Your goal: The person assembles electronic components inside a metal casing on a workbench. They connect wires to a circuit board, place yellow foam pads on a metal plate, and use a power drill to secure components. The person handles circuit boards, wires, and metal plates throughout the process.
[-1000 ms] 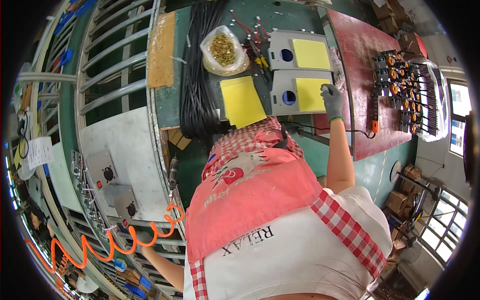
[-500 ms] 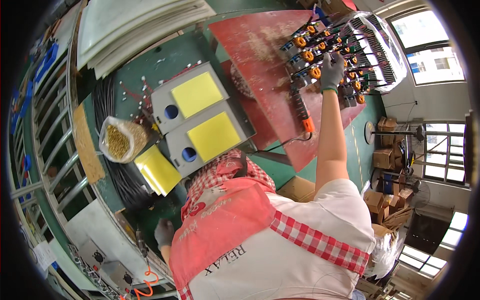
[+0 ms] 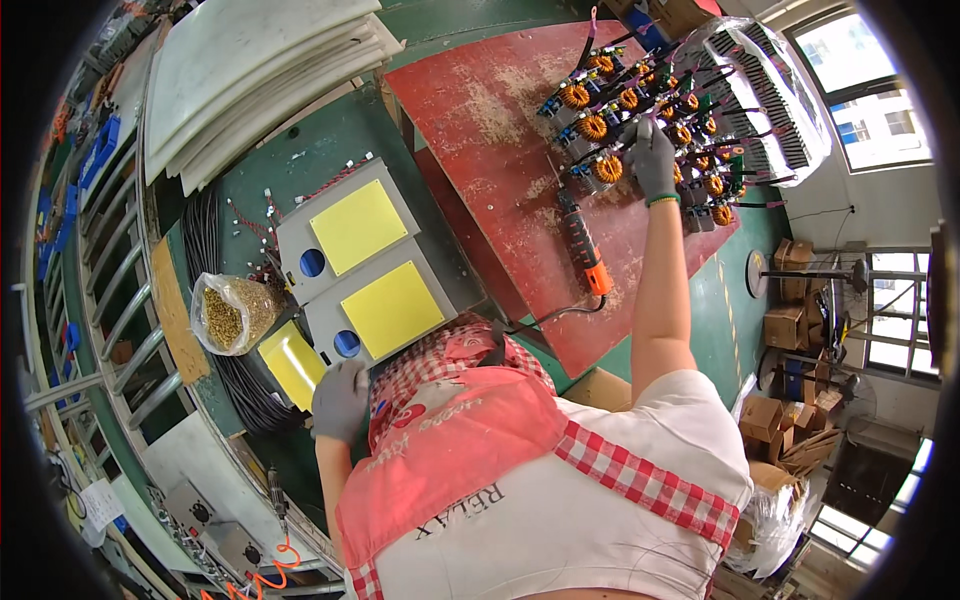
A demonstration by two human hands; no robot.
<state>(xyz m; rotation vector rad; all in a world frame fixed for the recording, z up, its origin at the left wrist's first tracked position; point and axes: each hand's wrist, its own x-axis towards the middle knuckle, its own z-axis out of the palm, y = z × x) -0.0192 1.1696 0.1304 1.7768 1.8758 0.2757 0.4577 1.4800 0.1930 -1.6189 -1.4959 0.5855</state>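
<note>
At nine o'clock ran silver metal tubing (image 3: 155,398) beside a green worktop (image 3: 350,130). At eight, the grey-gloved left hand (image 3: 341,400) was near a glossy yellow sheet (image 3: 292,365). A scuffed red tabletop (image 3: 500,170) spread from twelve; toward half past one, the grey-gloved right hand (image 3: 653,165) was among circuit boards with orange ring coils (image 3: 608,168). Whether either hand pinched anything, I could not tell. Brown cardboard cartons (image 3: 763,418) stood toward four.

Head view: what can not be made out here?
In the head view:
Right hand: whether it grips anything, hidden by its own back and crowded coil assemblies.
Left hand: its palm, hidden by its own back.
Black cables: their middle, behind the plastic bag.
Brass-coloured pieces in that bag: too small to tell their kind.
</note>
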